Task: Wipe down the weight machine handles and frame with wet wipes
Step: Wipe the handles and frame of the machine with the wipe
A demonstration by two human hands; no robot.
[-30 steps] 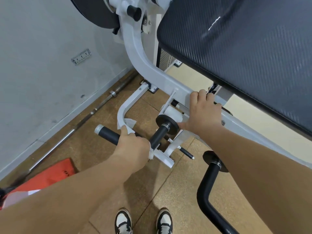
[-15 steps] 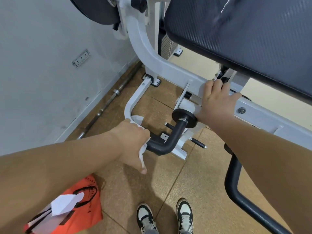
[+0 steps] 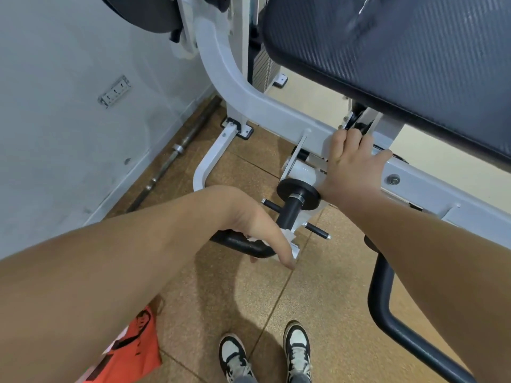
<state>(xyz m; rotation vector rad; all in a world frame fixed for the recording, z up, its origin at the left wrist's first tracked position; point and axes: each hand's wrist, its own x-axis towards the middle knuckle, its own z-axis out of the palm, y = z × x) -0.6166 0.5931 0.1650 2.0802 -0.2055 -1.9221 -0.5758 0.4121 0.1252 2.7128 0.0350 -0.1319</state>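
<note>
My left hand [image 3: 249,230] is wrapped around the bend of the black curved handle [image 3: 243,244] of the weight machine, pressing a white wet wipe [image 3: 290,239] against it; only scraps of the wipe show beside my thumb. My right hand [image 3: 351,167] rests flat on the white frame bar [image 3: 262,106], fingers curled over its far edge, just below the black padded seat [image 3: 401,56]. The handle joins a black round collar [image 3: 298,193] on the frame.
A second black handle [image 3: 387,308] curves at the lower right. A steel barbell [image 3: 177,150] lies along the grey wall on the cork-brown floor. An orange bag [image 3: 135,346] sits at my lower left, my two shoes [image 3: 265,352] below.
My left hand with the wipe has slid along the black handle from its free end toward the bend near the collar. My right hand stays on the frame; the view has shifted.
</note>
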